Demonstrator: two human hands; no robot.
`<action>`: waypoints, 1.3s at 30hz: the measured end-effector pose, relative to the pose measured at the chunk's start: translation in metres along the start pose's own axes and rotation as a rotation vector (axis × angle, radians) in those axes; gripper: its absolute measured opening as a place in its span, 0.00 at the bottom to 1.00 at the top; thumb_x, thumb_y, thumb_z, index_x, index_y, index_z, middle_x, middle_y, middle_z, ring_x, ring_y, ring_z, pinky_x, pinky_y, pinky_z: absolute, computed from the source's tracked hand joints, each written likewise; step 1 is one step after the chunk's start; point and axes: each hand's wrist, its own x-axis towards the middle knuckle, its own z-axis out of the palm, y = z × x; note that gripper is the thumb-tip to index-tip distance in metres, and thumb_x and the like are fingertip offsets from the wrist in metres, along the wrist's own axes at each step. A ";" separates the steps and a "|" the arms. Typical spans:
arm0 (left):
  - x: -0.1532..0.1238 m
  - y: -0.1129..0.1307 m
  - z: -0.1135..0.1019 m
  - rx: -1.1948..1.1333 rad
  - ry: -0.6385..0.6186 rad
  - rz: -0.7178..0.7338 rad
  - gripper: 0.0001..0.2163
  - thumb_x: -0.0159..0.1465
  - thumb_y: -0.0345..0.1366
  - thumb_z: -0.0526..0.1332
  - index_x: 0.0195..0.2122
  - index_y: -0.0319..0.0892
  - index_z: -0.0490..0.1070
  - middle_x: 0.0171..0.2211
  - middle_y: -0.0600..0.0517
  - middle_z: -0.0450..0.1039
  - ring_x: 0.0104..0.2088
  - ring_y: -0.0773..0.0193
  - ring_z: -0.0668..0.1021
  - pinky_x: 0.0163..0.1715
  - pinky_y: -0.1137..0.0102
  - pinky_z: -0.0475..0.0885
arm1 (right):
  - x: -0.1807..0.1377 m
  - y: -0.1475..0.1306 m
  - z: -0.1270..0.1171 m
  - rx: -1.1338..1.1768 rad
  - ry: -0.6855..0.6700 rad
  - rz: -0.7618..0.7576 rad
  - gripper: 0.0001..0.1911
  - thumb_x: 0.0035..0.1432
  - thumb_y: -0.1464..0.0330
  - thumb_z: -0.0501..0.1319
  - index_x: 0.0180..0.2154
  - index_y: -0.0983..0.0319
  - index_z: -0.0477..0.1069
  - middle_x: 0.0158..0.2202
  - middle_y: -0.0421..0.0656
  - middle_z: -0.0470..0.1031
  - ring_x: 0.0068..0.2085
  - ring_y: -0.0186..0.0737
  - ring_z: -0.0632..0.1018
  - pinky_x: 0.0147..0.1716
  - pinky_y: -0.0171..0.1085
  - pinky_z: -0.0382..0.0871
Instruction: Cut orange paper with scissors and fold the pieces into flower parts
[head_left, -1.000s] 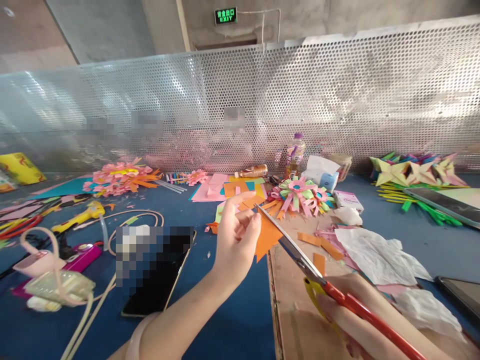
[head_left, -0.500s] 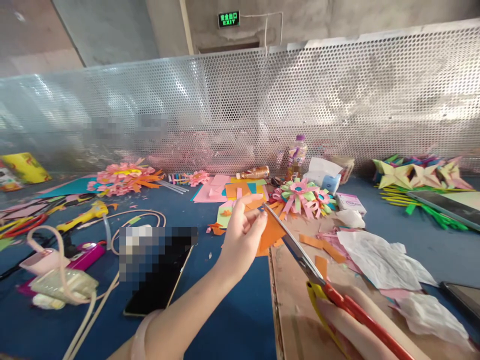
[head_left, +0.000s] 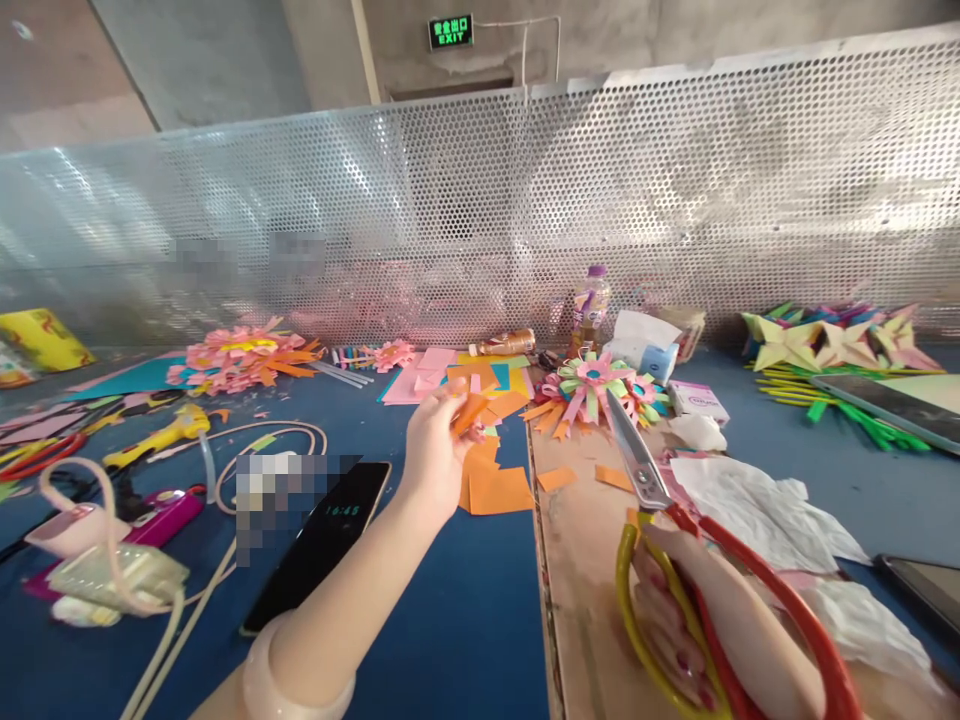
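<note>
In my left hand (head_left: 429,455), a small folded piece of orange paper (head_left: 469,412) is pinched between the fingers above the table. Just below it, a larger cut orange sheet (head_left: 501,490) lies on the blue table top. My right hand (head_left: 679,610) has its fingers through the handles of the scissors (head_left: 636,455), one yellow and one red. Their blades point away from me and look closed, well apart from the paper.
Orange scraps (head_left: 556,478) lie on the brown board (head_left: 585,600). Behind are paper flowers (head_left: 600,385), a bottle (head_left: 591,310) and a tissue pack (head_left: 645,350). A phone (head_left: 319,545), cables and a yellow glue gun (head_left: 161,440) are at left; crumpled tissues (head_left: 765,505) at right.
My left hand has moved left, away from the scissors, with the small orange piece. The larger sheet now lies on the table. The scissors have swung right, and the phone screen has lit up.
</note>
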 end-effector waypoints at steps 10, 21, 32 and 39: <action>0.011 -0.023 -0.013 -0.138 0.194 -0.395 0.03 0.54 0.28 0.57 0.29 0.38 0.69 0.15 0.58 0.61 0.15 0.76 0.66 0.20 0.78 0.64 | -0.004 -0.028 -0.005 -0.180 0.229 -0.195 0.21 0.54 0.51 0.48 0.19 0.58 0.55 0.08 0.33 0.53 0.08 0.33 0.58 0.07 0.32 0.53; 0.022 -0.033 -0.022 -0.252 0.310 -0.367 0.04 0.56 0.27 0.54 0.27 0.38 0.67 0.17 0.57 0.62 0.15 0.76 0.67 0.19 0.79 0.64 | 0.035 -0.046 -0.032 -1.305 0.385 -0.300 0.09 0.48 0.62 0.57 0.25 0.62 0.67 0.21 0.41 0.69 0.21 0.34 0.67 0.20 0.32 0.51; 0.027 -0.053 -0.026 -0.049 0.147 -0.488 0.03 0.53 0.28 0.56 0.27 0.37 0.69 0.18 0.53 0.68 0.19 0.70 0.72 0.24 0.74 0.68 | 0.083 -0.061 -0.068 -1.501 0.462 -0.394 0.10 0.46 0.62 0.57 0.28 0.63 0.70 0.24 0.43 0.71 0.25 0.37 0.69 0.22 0.33 0.52; 0.022 -0.051 -0.023 -0.073 0.176 -0.470 0.04 0.53 0.26 0.55 0.26 0.37 0.68 0.18 0.54 0.68 0.19 0.71 0.72 0.26 0.74 0.68 | 0.118 -0.081 -0.025 -1.507 0.305 -0.428 0.13 0.51 0.61 0.55 0.26 0.64 0.72 0.23 0.43 0.70 0.22 0.34 0.67 0.22 0.32 0.52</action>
